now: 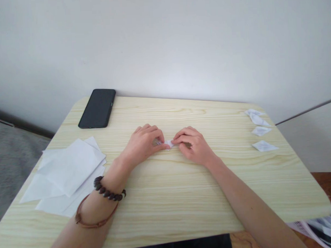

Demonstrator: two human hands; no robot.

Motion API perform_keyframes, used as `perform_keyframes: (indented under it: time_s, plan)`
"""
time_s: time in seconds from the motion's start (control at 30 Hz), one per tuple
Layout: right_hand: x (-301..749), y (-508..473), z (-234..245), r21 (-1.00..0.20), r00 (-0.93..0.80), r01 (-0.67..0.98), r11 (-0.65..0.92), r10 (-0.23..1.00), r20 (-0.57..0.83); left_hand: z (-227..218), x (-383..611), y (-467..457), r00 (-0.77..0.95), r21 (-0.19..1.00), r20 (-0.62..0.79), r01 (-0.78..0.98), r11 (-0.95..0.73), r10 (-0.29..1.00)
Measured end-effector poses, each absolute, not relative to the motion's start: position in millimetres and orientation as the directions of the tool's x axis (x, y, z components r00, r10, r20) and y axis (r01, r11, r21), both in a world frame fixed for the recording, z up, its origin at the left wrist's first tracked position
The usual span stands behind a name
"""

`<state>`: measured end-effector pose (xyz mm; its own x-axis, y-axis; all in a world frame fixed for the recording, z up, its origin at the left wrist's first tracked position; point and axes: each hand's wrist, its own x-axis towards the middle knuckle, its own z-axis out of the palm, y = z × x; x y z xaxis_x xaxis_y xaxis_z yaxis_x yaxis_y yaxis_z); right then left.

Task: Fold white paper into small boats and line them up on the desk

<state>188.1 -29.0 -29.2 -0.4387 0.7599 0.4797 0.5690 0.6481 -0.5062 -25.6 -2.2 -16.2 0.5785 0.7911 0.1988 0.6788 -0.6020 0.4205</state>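
Between my two hands, near the middle of the table, is a small piece of folded white paper (169, 142). My left hand (144, 142) pinches its left end between thumb and fingers. On the other side, the fingertips of my right hand (192, 144) are closed on the right end. Most of the paper is covered by the fingers, so its full shape is hidden. It lies on or just above the tabletop; I cannot tell which.
Loose white paper sheets (71, 167) overlap at the left of the wooden table (170, 203). A black tablet (97, 108) lies at the back left. Several folded white paper shapes (264, 146) are along the right edge. A white wall (162, 44) rises behind.
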Motion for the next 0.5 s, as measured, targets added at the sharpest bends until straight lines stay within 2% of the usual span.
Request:
perform_keyframes:
  time_s: [0.1,0.27,0.5]
  plan:
    - [188.7,-26.2,-27.5,-0.581,-0.383,0.569,0.582,0.813,0.438,-18.4,-26.7,-2.8,0.575,0.412,0.209,0.682,-0.605,0.791]
    - [187.7,-22.9,-29.5,-0.591,-0.372,0.611,0.526,0.851,0.371,-21.1,-27.8,-1.4,0.599,0.443,0.232,0.637,-0.632,0.766]
    - [188.6,-24.8,-29.8,-0.733,-0.359,0.459,0.503,0.859,0.365,-18.0,-22.4,-3.2,0.573,0.621,0.248,0.524,-0.583,0.781]
